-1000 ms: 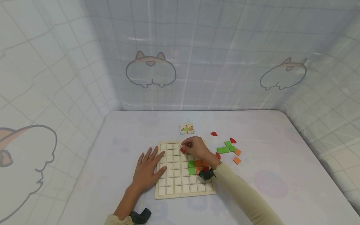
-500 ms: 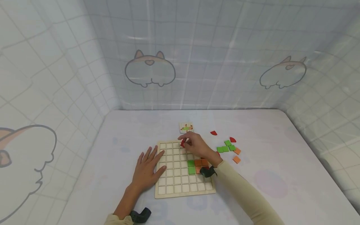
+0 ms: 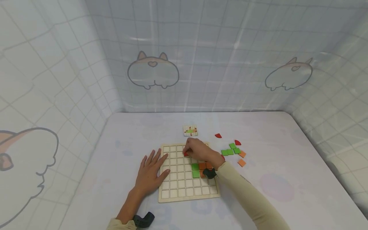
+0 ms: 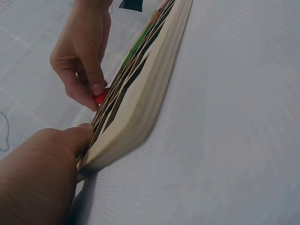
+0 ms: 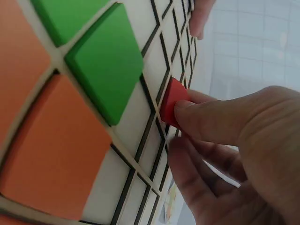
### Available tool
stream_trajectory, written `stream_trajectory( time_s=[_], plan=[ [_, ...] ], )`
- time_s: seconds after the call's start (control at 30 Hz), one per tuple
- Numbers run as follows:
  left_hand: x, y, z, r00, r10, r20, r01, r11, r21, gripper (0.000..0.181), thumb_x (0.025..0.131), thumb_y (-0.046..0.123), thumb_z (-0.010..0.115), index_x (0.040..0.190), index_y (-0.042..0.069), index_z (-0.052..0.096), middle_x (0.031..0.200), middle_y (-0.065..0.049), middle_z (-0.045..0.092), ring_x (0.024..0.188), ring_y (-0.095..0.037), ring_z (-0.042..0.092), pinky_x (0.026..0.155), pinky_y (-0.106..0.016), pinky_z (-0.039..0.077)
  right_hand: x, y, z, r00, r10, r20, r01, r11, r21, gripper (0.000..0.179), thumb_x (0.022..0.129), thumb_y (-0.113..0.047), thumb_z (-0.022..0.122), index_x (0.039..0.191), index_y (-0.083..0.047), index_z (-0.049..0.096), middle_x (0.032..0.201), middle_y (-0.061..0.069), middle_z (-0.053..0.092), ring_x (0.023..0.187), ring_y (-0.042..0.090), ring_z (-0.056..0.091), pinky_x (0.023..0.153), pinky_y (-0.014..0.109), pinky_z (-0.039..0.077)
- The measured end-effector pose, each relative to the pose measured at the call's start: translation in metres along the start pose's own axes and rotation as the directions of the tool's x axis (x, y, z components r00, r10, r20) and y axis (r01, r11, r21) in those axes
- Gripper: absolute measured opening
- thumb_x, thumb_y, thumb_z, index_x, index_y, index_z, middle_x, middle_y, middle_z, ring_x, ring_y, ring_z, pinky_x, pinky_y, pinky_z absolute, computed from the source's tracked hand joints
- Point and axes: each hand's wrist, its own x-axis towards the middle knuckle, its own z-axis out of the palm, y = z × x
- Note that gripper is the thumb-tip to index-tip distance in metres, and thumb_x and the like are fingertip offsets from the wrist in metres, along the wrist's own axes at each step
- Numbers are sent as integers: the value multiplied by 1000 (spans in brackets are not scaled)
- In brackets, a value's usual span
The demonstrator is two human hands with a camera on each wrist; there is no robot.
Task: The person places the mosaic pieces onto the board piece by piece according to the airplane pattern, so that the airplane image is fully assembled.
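Observation:
A wooden grid board (image 3: 173, 193) with square cells lies on the table. My left hand (image 3: 150, 177) rests over its left edge with fingers spread. In the right wrist view, the thumb and fingers of my right hand (image 5: 234, 140) pinch a red tile (image 5: 171, 99) at the board's cells, towards the far side. Whether it sits down in a cell, I cannot tell. Two green tiles (image 3: 195, 171) and several orange tiles (image 3: 202, 166) fill cells right of the middle. My right wrist and its black strap device (image 3: 209, 173) partly cover that group.
Behind the board lies a small pattern card (image 3: 190, 130). To the right are loose green tiles (image 3: 230, 152), orange tiles (image 3: 241, 163) and rounded red tiles (image 3: 237, 142). Patterned walls (image 3: 218, 64) rise behind the table and at both sides.
My right hand first shifted away towards the board's far edge with the red tile, then came back down onto the cells, slightly left of its earlier spot. My left hand has stayed put.

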Motion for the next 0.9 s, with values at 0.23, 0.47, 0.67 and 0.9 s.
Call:
stream_trajectory(
  time_s=[0.23, 0.47, 0.67, 0.9],
  plan=[
    [0, 1, -3, 1000, 3, -2, -3, 1000, -1, 66, 95, 55, 53, 150, 21, 44, 158, -10, 28, 147, -33, 17, 115, -58, 9, -1, 2, 3, 999, -35, -10, 33, 986, -161, 14, 92, -8, 70, 97, -17, 80, 89, -9, 63, 84, 9, 57, 77, 24, 49],
    [-1, 2, -3, 1000, -6, 4, 6, 1000, -14, 65, 95, 54, 54, 149, 19, 46, 158, -10, 29, 147, -34, 17, 115, -58, 9, -2, 2, 4, 1000, 5, -13, -6, 998, -69, 8, 91, -13, 72, 94, -15, 79, 89, -8, 63, 82, 7, 59, 73, 23, 51],
    [-2, 4, -4, 1000, -5, 1, 5, 1000, -12, 65, 95, 53, 54, 149, 19, 46, 158, -10, 29, 147, -34, 17, 115, -58, 10, -12, 4, 0, 997, 73, -30, -73, 997, -3, 9, 92, -14, 71, 98, -15, 78, 91, -9, 63, 82, 7, 59, 74, 25, 51],
    [-3, 1, -2, 1000, 0, -7, 0, 1000, 7, 65, 95, 55, 53, 150, 21, 44, 159, -9, 27, 147, -32, 16, 115, -56, 9, -38, 24, -15, 988, 126, -94, -125, 992, 19, 11, 92, -16, 72, 101, -15, 77, 93, -9, 63, 84, 8, 59, 73, 28, 52]
  ],
)
